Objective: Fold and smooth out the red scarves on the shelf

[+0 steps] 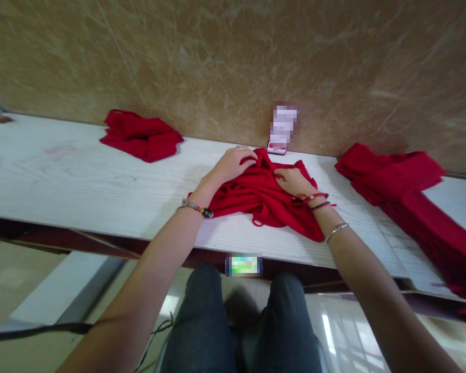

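Observation:
A crumpled red cloth (262, 199) lies in front of me on the white tabletop, a small loop sticking out at its near edge. My left hand (235, 165) has its fingers curled on the cloth's far left part, gripping a fold. On the far right part, my right hand (295, 182) is closed, pinching the fabric between thumb and fingers. Both hands' fingertips are partly hidden by the folds.
Another bunched red cloth (143, 137) lies at the back left. To the right is a long red cloth pile (404, 186) with a ragged end. A phone (282, 129) leans on the marbled wall (217, 62). A lit device (244, 264) sits at the near table edge (202, 251).

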{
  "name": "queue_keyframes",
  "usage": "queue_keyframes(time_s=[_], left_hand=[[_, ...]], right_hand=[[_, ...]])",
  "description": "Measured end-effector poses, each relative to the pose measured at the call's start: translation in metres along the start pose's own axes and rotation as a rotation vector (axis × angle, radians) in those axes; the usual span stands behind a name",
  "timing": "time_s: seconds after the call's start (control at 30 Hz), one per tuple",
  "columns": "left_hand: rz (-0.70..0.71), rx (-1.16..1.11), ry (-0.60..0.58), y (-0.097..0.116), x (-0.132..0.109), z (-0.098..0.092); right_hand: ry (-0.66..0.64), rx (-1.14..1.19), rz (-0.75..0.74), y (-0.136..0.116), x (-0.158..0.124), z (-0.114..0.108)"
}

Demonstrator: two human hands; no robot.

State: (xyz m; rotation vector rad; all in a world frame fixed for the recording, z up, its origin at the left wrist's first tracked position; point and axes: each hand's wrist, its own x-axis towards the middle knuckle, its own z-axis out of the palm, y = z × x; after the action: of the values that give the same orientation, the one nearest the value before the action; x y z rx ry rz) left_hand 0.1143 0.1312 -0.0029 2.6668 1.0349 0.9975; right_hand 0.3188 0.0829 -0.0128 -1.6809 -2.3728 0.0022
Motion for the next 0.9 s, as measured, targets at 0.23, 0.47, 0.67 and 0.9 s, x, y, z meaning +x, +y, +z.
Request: queue_keyframes(time_s=[0.23, 0.47, 0.67, 0.9], left_hand=[[-0.299, 0.097, 0.437, -0.027, -0.001, -0.009], [-0.27, -0.154, 0.088, -0.026, -0.003, -0.017], [-0.349, -0.104, -0.022, -0.021, -0.004, -0.012], [-0.059, -0.195, -0.157, -0.016, -0.002, 0.003]], right_hand=[[0.555, 0.079, 0.373, 0.029, -0.002, -0.017], [0.456, 0.399, -0.006, 0.025, -0.011, -0.036], [0.214, 0.609, 0.012, 0.016, -0.006, -0.018], [0.062, 0.328, -0.109, 0.008, 0.0, -0.002]])
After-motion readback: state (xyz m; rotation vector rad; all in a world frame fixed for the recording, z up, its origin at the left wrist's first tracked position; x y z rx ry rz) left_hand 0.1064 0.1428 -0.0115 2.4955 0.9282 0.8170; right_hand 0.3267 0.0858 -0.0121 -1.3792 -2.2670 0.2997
